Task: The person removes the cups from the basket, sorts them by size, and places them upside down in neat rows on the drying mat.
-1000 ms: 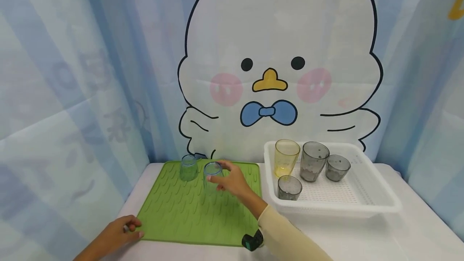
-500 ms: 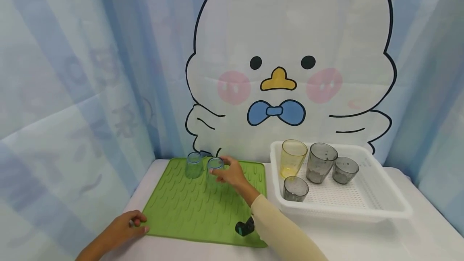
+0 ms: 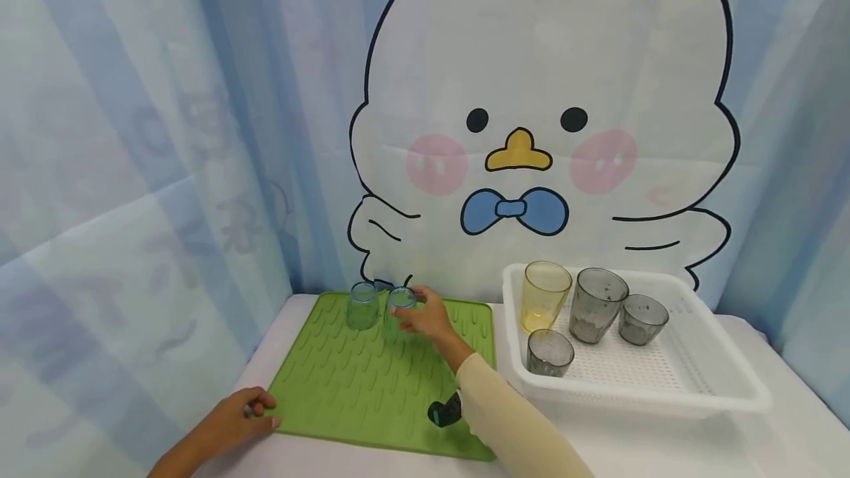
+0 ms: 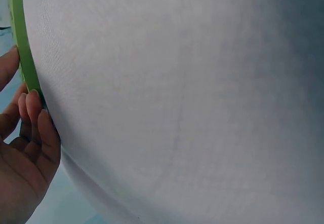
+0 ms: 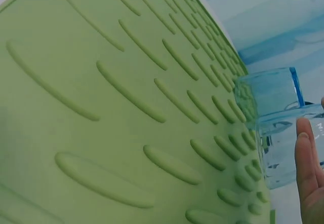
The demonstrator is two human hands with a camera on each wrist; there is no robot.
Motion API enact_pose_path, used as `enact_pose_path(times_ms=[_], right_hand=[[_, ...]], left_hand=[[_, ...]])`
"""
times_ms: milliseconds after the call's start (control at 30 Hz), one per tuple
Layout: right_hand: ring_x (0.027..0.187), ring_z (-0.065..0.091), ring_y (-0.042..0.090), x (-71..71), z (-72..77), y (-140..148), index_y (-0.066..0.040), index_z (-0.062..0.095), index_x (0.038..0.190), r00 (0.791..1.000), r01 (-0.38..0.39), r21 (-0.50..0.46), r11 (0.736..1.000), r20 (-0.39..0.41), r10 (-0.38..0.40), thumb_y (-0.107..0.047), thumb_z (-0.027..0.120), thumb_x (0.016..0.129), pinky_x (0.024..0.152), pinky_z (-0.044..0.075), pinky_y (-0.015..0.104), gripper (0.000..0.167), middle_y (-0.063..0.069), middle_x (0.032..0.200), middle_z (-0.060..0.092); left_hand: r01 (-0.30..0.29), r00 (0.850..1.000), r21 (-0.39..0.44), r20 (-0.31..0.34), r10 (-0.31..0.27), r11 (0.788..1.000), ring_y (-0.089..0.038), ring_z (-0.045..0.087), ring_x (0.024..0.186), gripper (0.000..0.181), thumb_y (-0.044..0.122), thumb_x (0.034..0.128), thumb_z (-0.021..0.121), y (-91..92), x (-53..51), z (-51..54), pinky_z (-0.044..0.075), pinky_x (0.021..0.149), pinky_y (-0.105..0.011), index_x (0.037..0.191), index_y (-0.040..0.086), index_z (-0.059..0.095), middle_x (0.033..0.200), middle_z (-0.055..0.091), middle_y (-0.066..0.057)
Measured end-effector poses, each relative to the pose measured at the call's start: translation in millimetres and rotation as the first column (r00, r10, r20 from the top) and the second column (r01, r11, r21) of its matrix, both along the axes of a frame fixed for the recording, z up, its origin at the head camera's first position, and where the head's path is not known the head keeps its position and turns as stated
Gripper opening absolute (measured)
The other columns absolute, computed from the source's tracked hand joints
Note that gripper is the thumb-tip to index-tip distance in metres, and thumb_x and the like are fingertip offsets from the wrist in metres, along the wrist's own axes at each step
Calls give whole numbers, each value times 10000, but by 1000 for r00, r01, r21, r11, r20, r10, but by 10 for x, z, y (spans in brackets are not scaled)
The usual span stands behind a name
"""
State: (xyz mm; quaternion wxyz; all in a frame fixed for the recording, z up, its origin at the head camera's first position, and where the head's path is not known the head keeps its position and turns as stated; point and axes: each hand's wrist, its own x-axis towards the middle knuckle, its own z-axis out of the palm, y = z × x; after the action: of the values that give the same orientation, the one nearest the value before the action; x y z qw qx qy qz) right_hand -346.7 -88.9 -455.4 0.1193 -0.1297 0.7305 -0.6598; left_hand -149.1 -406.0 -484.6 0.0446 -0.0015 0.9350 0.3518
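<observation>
Right hand point(image 3: 428, 318) pinching blue glass point(image 3: 393, 328) toward back of mat point(image 3: 358, 393); left hand point(image 3: 234, 419), fingers loosely curled, only touching its near-left corner (perhaps steadying it).

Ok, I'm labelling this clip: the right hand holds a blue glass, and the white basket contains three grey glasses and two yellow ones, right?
Not quite: the head view shows only one yellow glass in the white basket, not two. The three grey glasses are right, as is the blue glass in the right hand.
</observation>
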Motion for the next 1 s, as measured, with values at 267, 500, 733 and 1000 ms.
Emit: enact_pose_path(times_ms=[267,500,733,1000], right_hand=[[784,730,264,-91,-41,-38,-27,385,1511,1000,13,-9,1000,8,-13,-155,762,904,792,602,407,726,227,1543,385],[784,730,227,-185,-131,-67,-27,370,1516,1000,31,-3,1000,5,-31,-157,744,923,783,603,378,713,231,1552,365],[820,725,221,-215,-151,-105,-47,366,1522,1000,22,2,1000,1,-22,-167,725,940,810,599,392,695,214,1562,353],[872,734,270,-223,-143,-138,-36,329,1542,1000,-13,24,1000,6,13,-165,695,962,814,597,394,698,230,1583,320]], left_hand=[[-18,1000,-24,-25,17,1000,-87,477,757,289,233,854,777,58,-4,2,434,670,-247,1017,32,649,890,572,-16],[-15,1000,-20,-6,14,1000,-111,480,763,294,236,863,773,56,-15,4,433,669,-254,1022,23,647,891,567,-20],[-39,999,-22,-3,39,999,-116,472,748,291,225,851,780,82,-15,25,426,662,-247,1018,26,648,883,560,-19],[-59,998,-31,0,60,998,-125,471,748,290,217,838,790,86,5,34,421,661,-247,1006,28,646,879,562,-19]])
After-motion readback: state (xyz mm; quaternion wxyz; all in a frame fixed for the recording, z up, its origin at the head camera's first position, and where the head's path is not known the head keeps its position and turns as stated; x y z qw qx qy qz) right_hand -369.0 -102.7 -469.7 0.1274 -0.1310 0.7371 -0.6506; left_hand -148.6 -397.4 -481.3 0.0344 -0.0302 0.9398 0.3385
